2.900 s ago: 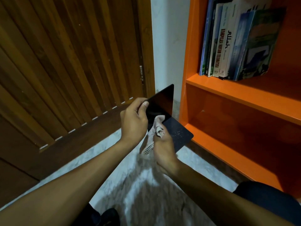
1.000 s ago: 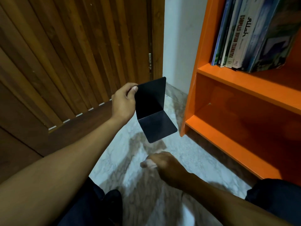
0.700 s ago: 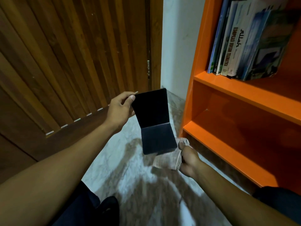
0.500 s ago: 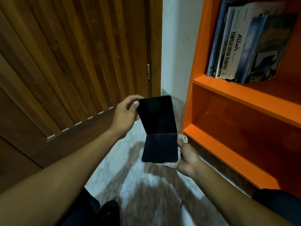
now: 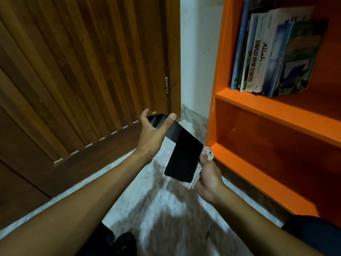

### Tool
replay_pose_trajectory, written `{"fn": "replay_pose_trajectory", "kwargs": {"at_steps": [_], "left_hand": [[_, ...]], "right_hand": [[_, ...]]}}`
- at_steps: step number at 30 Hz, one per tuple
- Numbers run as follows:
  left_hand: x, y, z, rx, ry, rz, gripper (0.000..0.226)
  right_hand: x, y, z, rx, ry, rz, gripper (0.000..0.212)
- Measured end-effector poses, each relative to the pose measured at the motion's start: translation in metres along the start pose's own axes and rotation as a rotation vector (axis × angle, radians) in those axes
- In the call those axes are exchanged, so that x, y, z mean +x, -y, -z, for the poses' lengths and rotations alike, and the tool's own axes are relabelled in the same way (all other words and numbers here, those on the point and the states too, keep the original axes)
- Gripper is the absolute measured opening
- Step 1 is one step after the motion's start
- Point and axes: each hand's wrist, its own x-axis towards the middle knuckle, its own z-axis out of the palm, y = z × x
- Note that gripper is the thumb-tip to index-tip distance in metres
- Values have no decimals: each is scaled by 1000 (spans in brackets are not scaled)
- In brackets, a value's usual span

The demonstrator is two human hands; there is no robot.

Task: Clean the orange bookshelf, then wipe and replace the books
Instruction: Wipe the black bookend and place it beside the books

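Head view shows a black bent bookend (image 5: 181,154) held between two bare hands above the marble floor (image 5: 166,218). Its upper flap runs up to the left hand (image 5: 153,134), whose thumb and fingers are spread around the flap's top edge, the thumb tip lying on the dark surface; whether that hand truly grips cannot be told. Its lower flap hangs just left of the right hand (image 5: 208,174), which is curled around a bunched pale cloth (image 5: 207,154) pressed against the flap's right edge and back. Right of that hand stands the orange bookshelf (image 5: 258,111), its lower shelf bare, and a leaning row of books (image 5: 273,56) sits on the shelf above. A slatted wooden door (image 5: 83,71) stands beyond the left hand
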Motion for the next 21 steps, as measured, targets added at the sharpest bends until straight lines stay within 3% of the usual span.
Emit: {"fn": "replay_pose_trajectory", "kwargs": {"at_steps": [7,11,15,21], "left_hand": [[-4,-9,4,-96,0,-6,93],[-3,-14,3,-273,-46,23,39],[-1,-17,4,-279,14,-20,42],[-5,-17,3,-169,31,-33,32]], "right_hand": [[-7,5,-5,13,9,67,38],[-9,7,-8,-30,3,87,39],[-11,6,-11,-45,5,110,38],[-6,4,-10,-317,-128,397,41]]}}
